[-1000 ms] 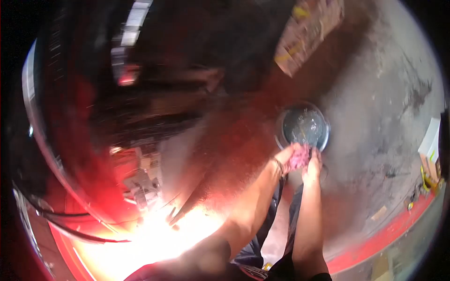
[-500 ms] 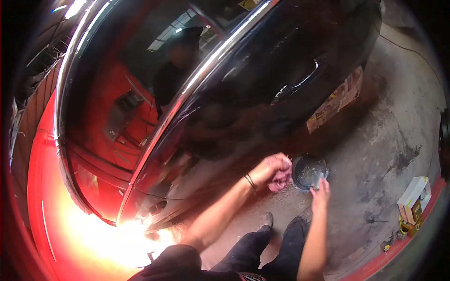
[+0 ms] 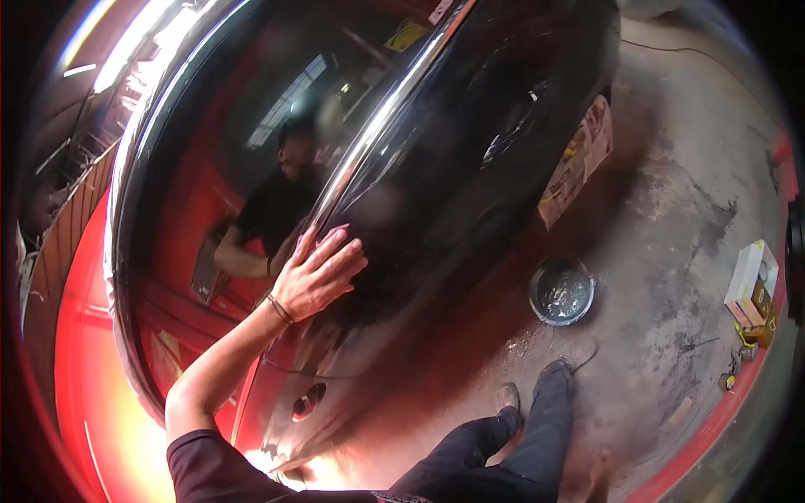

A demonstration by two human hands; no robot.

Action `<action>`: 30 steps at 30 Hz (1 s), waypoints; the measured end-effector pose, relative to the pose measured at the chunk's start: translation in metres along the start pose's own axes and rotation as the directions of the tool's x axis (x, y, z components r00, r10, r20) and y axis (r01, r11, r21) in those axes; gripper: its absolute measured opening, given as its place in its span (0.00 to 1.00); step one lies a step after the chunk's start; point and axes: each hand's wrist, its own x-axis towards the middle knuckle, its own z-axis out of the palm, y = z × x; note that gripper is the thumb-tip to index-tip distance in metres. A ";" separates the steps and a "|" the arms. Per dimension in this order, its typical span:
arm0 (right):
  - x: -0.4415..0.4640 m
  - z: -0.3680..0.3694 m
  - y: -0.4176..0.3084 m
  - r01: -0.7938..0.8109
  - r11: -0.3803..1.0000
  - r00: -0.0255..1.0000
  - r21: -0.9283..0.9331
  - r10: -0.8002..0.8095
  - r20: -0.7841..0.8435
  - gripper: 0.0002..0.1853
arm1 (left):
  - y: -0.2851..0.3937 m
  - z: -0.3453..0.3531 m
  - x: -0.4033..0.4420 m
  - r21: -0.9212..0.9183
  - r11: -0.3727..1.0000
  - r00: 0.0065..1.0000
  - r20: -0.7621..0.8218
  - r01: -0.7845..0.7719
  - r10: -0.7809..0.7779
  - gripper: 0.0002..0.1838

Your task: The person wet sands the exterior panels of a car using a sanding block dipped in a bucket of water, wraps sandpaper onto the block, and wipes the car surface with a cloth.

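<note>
My left hand [image 3: 323, 272] presses against the side of the dark, glossy car [image 3: 436, 201], just below the chrome window trim [image 3: 369, 138]. Its fingers are spread over a pink cloth [image 3: 342, 228], of which only a thin edge shows by the fingertips; the rest is hidden under the hand. A dim, brownish shape at the bottom edge, right of my legs, seems to be my right hand [image 3: 599, 478]; its fingers cannot be made out. On the floor to the right stands a round dark bucket [image 3: 532, 293] with water in it.
Printed paper [image 3: 579, 163] hangs at the car's lower edge. A white and yellow box [image 3: 750, 285] stands by the red strip [image 3: 713, 427] at right, with small items below it. Wet concrete floor [image 3: 532, 344] surrounds the bucket. Bright glare covers the red panel [image 3: 126, 427] at lower left.
My left hand has moved from beside the bucket up and left onto the car with the pink cloth. My right hand has left the bucket and dropped toward the bottom edge.
</note>
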 end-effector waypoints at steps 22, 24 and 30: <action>-0.178 0.024 -0.088 -0.024 0.998 0.970 0.059 0.009 0.245 0.35 | -0.204 0.009 0.494 0.251 0.959 0.932 -0.360 0.129 -0.031 0.29; -0.176 -0.002 -0.118 -0.043 0.988 0.982 0.148 0.015 0.188 0.37 | -0.216 0.012 0.526 0.279 0.946 0.923 -0.382 0.165 -0.048 0.29; -0.133 -0.001 -0.156 -0.053 0.903 0.997 0.427 0.069 -0.022 0.28 | -0.211 0.006 0.588 0.168 0.984 0.957 -0.271 -0.059 0.104 0.28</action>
